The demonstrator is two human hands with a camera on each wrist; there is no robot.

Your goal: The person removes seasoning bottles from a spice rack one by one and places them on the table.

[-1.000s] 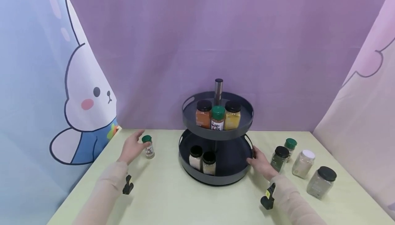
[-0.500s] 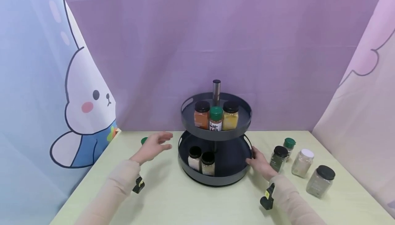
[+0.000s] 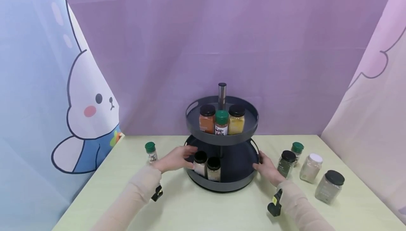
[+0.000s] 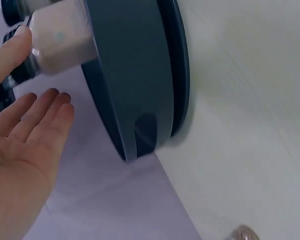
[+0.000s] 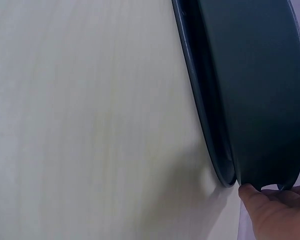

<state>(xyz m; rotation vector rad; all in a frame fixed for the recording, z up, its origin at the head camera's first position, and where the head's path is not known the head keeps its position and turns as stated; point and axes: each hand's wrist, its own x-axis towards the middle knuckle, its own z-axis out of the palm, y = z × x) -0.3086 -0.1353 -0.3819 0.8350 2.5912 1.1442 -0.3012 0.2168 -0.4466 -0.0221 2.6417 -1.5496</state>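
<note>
A dark two-tier spice rack (image 3: 222, 186) stands on the table. My left hand (image 3: 176, 158) is at the left side of its lower tray, beside a black-lidded jar of pale seasoning (image 3: 200, 168). In the left wrist view the thumb and fingers are spread around that jar's lid end (image 4: 23, 71); contact cannot be told. Another black-lidded jar (image 3: 214, 174) stands next to it. My right hand (image 3: 269, 169) grips the lower tray's right rim at the handle cutout; in the right wrist view the thumb (image 5: 250, 195) presses the outside of the tray wall (image 5: 260, 100).
On the upper tray stand an orange spice jar (image 3: 207, 122), a green-capped bottle (image 3: 221, 127) and a yellow spice jar (image 3: 236, 122). Another green-capped bottle (image 3: 151, 153) is at the left. Several jars, one white-lidded (image 3: 311, 169), stand right of my right hand.
My left hand has left the green-capped bottle at the left, which stays on the table, and moved right to the jars on the lower tray. The right hand keeps its grip.
</note>
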